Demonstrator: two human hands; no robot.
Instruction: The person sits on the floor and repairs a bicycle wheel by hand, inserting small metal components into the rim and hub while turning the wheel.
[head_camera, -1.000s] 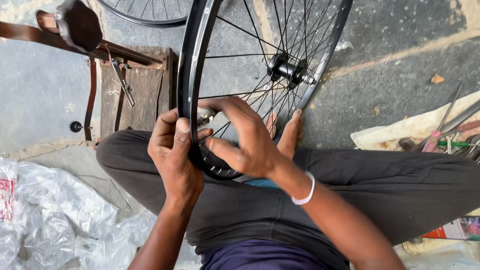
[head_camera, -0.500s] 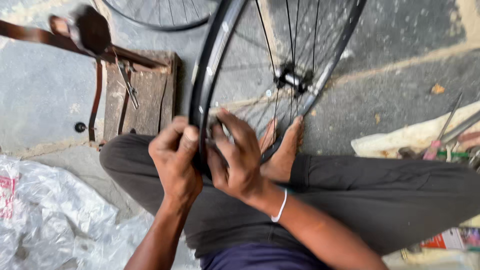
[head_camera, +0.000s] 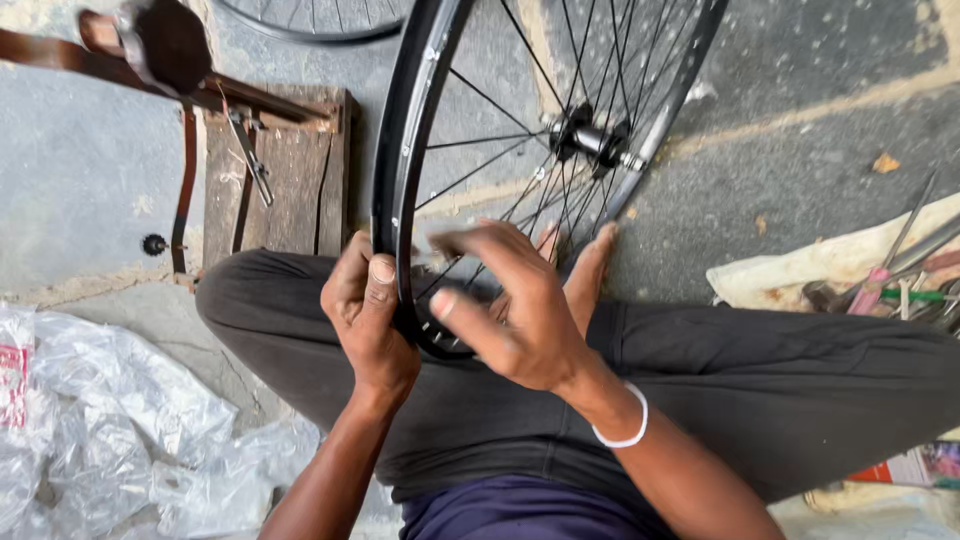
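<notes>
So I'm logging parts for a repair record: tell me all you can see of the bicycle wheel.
The bicycle wheel has a black rim, thin metal spokes and a dark hub with a silver axle end; no tyre shows. It stands upright on edge, its lowest part between the seated person's crossed legs. The left hand grips the rim; the blurred right hand is at the spokes.

Wheel (head_camera: 420, 150) upright on lap; wooden block (head_camera: 275, 175) left, tools (head_camera: 890, 280) right.

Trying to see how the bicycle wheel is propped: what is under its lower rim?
The bicycle wheel stands upright, its lower rim down between the seated person's crossed legs. A bare foot shows behind the spokes. The left hand and right hand cover the exact resting point.
</notes>
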